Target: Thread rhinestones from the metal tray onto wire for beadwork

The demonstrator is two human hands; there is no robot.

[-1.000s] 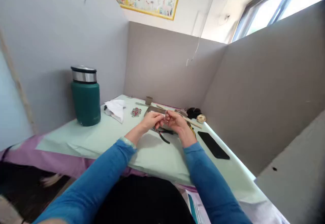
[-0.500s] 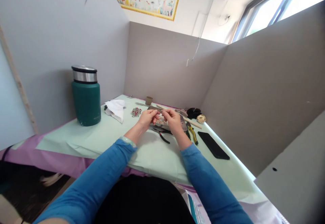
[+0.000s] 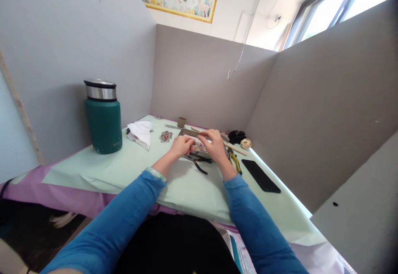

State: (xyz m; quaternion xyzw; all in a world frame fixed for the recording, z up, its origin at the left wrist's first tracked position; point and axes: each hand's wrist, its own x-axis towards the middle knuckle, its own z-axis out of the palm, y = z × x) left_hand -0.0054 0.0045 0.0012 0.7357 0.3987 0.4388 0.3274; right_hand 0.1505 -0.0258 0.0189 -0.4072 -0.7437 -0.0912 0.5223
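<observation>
My left hand point(image 3: 183, 146) is closed in a pinch at the left side of a metal tray point(image 3: 185, 132); whatever its fingertips hold is too small to make out. Over the tray's right part is my right hand point(image 3: 215, 145), slightly higher, with thumb and fingertips brought near each other and pointing left. Anything between them cannot be made out. Small mixed beads point(image 3: 199, 146) lie in the tray, partly covered by my hands. Just in front of the tray rest pliers with red-and-black handles point(image 3: 200, 168). Yellow-and-black pliers point(image 3: 235, 161) lie beside my right wrist.
A heap of red and silvery beads point(image 3: 166, 136) lies left of the tray, near a white cloth point(image 3: 139, 134) and a green flask point(image 3: 103, 120). Behind stands a small brown cup point(image 3: 181, 122). A black phone point(image 3: 260, 175) lies right, below a wooden stick point(image 3: 236, 149). Partitions enclose the table.
My right hand has drawn slightly away from my left, its fingers lifted and straighter. More of the tray and its beads shows between them. My left hand stays nearly in place.
</observation>
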